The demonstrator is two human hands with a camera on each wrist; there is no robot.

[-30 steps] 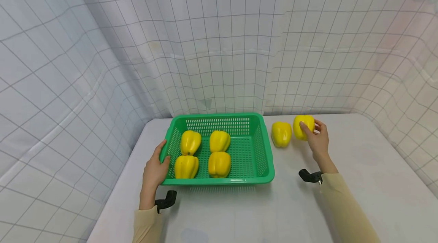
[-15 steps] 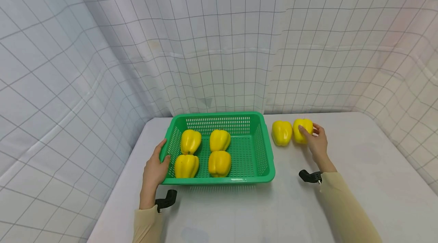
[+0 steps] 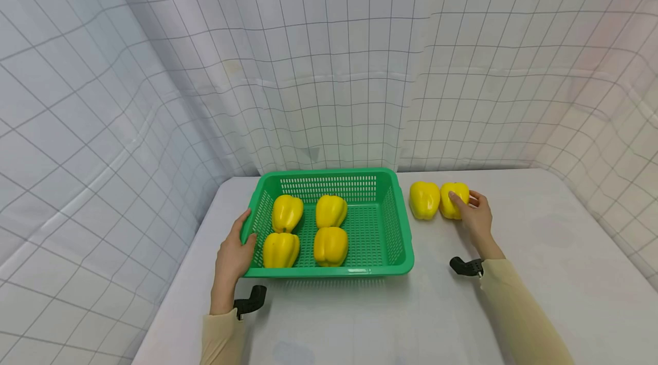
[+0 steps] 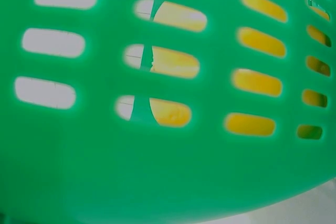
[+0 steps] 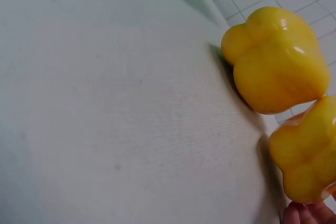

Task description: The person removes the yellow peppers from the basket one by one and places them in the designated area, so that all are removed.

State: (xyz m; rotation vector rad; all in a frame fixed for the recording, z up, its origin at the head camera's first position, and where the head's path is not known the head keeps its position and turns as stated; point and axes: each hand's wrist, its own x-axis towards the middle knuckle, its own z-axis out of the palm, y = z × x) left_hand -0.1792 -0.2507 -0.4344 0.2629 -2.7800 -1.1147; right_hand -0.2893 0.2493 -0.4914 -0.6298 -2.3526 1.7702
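A green plastic basket [image 3: 329, 272] holds several yellow bell peppers [image 3: 330, 246] in its left and middle parts. My left hand [image 3: 233, 256] grips the basket's left rim, thumb on the inner side. The left wrist view is filled by the basket's slotted wall [image 4: 105, 161], with yellow showing through the slots. My right hand [image 3: 475, 217] holds a yellow bell pepper [image 3: 452, 205] between thumb and fingers, down at the table. Just left of it lies another yellow bell pepper [image 3: 424, 200]. In the right wrist view, fingertips [image 5: 310, 213] touch the lower edge of the held pepper [image 5: 307, 150].
The white table [image 3: 360, 319] ends at a back edge near the peppers. Behind it and on both sides hangs a white gridded curtain [image 3: 329, 68]. A black camera mount [image 3: 465, 266] sits on the right wrist, another [image 3: 251, 300] on the left.
My right hand has lowered the bell pepper to the table beside the other loose one. The left hand and the basket have stayed in place.
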